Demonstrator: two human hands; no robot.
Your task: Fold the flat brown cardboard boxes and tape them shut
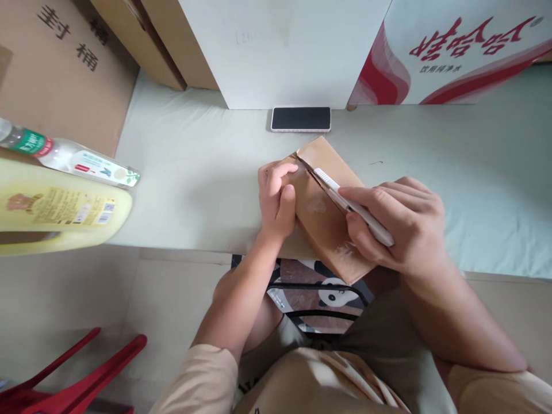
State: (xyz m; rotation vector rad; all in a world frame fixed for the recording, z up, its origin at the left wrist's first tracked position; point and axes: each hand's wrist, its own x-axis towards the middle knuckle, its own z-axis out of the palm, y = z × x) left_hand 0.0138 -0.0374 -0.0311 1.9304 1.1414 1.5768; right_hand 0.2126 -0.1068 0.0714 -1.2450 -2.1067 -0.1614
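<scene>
Box sits slantwise at the near edge of the table, in front of the person, with its lowest corner jutting past that edge over the lap; whether it rests on the cloth or is held just above, I cannot tell. A dark seam runs lengthwise along it, slightly parted near the far left end. The left hand has its grip closed on the box's left side, fingers curled over by the seam and thumb bent against the cardboard. The right hand pinches a white knife between thumb and forefinger, the other fingers folded in behind; the knife's ridged front end lies along the seam, pointing toward the far left. Beyond the box is a phone, dark screen up, just before a tall white carton. To the right of that is a red-and-white carton with red lettering. At the left are a brown carton with black characters, a bottle with a green label, and a yellow jug beside it. Red bars show at lower left, over the floor.
</scene>
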